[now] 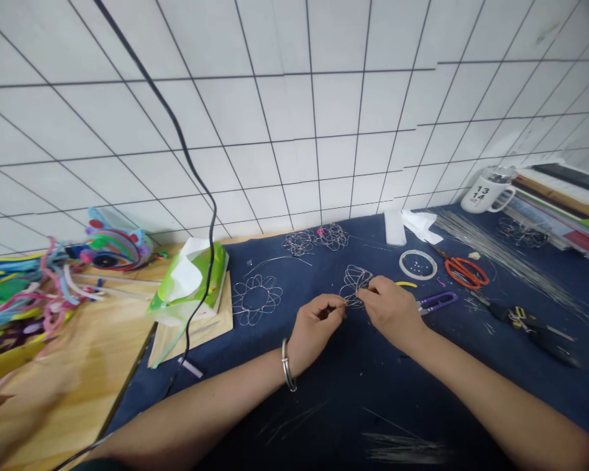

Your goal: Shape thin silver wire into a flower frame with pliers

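Over the dark blue cloth, both hands close on a flower shape of bent wire with looped petals. My left hand, a silver bangle at its wrist, pinches the wire at its lower left edge. From the right, my right hand grips the same wire flower with thumb and forefinger, hiding part of it. A flat wire flower ring lies to the left. Behind, near the wall, rest more wire flowers, with a pink spot among them.
Purple thread snips, orange-handled scissors, black pliers and a white dish of beads lie right. Loose wires stretch behind. A white mug stands by the wall. A tissue pack and hanging black cable are left.
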Motion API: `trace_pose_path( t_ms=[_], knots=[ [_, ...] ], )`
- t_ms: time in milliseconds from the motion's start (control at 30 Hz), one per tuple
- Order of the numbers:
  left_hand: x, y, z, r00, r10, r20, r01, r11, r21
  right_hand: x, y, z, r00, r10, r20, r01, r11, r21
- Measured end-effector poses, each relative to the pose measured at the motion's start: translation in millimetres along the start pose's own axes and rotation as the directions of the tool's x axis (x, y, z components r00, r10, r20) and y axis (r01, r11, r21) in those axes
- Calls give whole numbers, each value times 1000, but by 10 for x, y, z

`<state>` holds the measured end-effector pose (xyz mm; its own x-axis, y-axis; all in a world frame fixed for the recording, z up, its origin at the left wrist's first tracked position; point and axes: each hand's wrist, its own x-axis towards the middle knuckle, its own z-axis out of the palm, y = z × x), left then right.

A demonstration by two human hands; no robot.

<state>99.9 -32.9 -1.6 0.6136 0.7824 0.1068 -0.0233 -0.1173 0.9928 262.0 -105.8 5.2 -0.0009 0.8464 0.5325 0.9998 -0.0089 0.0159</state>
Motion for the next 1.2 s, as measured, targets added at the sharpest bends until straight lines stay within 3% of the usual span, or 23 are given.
trace_pose_path(
  t_ms=[300,467,600,967,1200],
  knots=[
    [26,-53,11,999,-51,19,52,997,-48,7,-15,-21,1000,-5,-5,5,1000,-8],
    [63,-47,12,997,-65,33,69,986,-153,44,21,-64,997,49,63,-60,983,176],
    [73,-49,4,994,-108,23,110,976,-189,43,55,-62,996,73,50,-84,952,293],
    [79,-92,-11,990,-140,-7,135,966,-222,49,51,-57,999,34,-27,-20,914,405],
    [70,-112,-3,989,-140,-43,123,955,-271,40,40,-115,998,-55,-37,65,908,413]
  ],
)
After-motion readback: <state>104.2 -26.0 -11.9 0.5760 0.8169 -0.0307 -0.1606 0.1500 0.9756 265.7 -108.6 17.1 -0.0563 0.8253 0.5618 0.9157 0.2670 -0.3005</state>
